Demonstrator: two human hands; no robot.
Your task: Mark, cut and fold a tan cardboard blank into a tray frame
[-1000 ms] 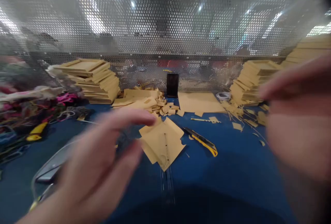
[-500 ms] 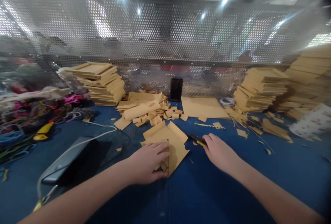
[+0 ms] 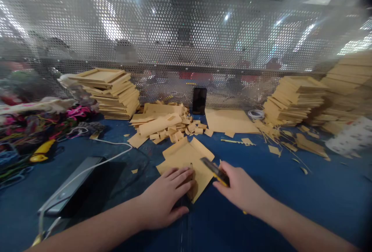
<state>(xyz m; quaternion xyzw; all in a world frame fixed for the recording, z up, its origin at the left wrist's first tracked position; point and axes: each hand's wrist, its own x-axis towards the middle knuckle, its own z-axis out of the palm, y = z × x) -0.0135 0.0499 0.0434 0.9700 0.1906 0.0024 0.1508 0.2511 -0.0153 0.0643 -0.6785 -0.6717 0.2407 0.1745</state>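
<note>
Tan card (image 3: pixel 180 156) lies apparently braced under the left hand (image 3: pixel 165 195), fingers spread; the right hand (image 3: pixel 241 184) grips a cutter (image 3: pixel 214 170)

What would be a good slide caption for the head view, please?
Left hand over a folded cardboard piece, right hand holding a utility knife, at a blue worktop.

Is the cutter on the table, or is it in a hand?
In hand: the right hand grips the cutter, its dark end pointing toward the brown paper.
</note>
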